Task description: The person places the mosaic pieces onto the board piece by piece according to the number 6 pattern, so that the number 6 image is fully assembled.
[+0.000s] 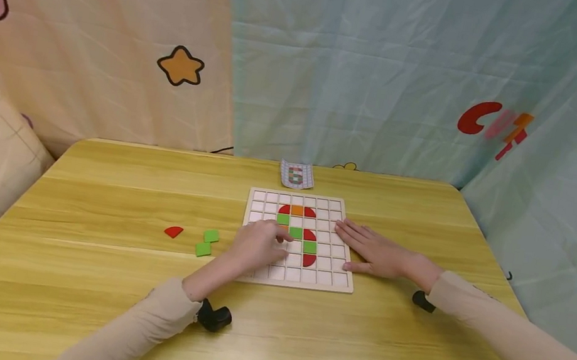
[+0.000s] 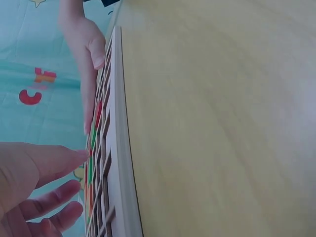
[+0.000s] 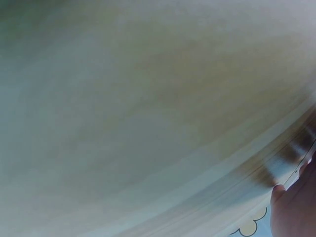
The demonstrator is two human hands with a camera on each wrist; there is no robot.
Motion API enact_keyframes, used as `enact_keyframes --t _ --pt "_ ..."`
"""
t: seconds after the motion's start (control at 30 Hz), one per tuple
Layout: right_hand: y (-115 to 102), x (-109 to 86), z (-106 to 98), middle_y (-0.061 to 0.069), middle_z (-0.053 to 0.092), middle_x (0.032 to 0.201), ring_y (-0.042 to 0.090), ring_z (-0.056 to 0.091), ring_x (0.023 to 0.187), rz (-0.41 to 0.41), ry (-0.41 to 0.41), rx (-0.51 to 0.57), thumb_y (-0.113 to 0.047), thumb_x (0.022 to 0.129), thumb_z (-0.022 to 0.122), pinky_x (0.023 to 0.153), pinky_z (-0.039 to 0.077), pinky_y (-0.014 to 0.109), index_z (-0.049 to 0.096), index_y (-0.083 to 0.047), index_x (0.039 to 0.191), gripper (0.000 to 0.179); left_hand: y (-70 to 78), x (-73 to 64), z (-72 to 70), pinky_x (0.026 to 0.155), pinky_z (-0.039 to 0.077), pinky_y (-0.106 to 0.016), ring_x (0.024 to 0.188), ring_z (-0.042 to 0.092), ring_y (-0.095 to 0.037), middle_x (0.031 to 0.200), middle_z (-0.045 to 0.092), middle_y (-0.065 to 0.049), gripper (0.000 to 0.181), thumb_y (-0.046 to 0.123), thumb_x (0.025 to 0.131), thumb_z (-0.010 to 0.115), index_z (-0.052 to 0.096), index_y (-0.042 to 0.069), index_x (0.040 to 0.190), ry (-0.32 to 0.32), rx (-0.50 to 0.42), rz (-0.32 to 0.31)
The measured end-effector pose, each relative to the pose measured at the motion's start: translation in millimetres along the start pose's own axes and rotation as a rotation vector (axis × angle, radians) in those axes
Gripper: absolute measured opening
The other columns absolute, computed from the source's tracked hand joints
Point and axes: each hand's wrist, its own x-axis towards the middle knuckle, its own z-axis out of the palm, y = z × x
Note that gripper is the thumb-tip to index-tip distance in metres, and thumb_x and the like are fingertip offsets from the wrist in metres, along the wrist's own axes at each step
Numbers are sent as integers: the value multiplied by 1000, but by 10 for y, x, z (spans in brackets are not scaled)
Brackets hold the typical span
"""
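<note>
A white grid board [image 1: 326, 277] lies on the table with red, green and orange tiles set in its cells. My left hand [image 1: 257, 245] is over its left half, fingers bent beside a green square tile [image 1: 295, 233]. In the left wrist view, the thumb and fingers of that hand [image 2: 37, 173] stand apart at the tiles, with nothing visible between them. My right hand [image 1: 382, 253] rests with fingers extended on the board's right edge. Further right on the board are a red quarter-circle tile [image 1: 309, 260] and a green square [image 1: 309, 247]. The left hand covers some cells.
Left of the board lie a loose red quarter-circle [image 1: 173, 231] and two green squares [image 1: 211, 235]. Behind the board is a small card [image 1: 296, 175] printed with a coloured grid pattern. Curtains [image 1: 396, 83] hang along the back of the wooden table [image 1: 328, 352].
</note>
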Motion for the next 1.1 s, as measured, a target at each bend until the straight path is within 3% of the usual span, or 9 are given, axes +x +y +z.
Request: enact_keyframes --t 0.37,0.67,0.83,1.0,1.1 --pt "-8 -14 -8 6 0 163 28 2 151 -3 4 -4 -55 97 41 119 13 50 5 -10 155 82 -244 -167 -184 61 48 -28 87 65 -19 95 72 -3 24 15 77 77 77 13 101 61 -6 -103" --pt "-23 -22 -13 7 0 163 29 3 150 5 -3 -3 -54 97 42 119 13 51 5 -10 155 81 -486 -371 -243 76 52 -40 94 65 -24 99 72 -7 29 15 76 78 74 8 104 107 -5 -122" --pt "-17 -22 -13 8 2 163 29 4 150 -5 6 -2 -53 97 43 119 14 51 6 -9 155 81 -582 -450 -311 67 53 -36 95 65 -25 102 72 -9 33 20 77 79 73 9 107 143 11 -141" --pt "-3 -14 6 7 2 163 29 4 150 -8 10 -13 -55 97 41 119 14 51 6 -10 155 82 -658 -512 -396 50 42 -26 89 63 -25 106 71 -10 36 22 76 78 73 12 110 148 27 -189" --pt "0 -9 12 7 1 163 28 3 150 -5 10 -5 -55 97 41 119 14 51 5 -11 156 82 -700 -543 -433 56 47 -30 95 63 -28 107 70 -12 40 22 77 78 71 11 114 145 36 -202"
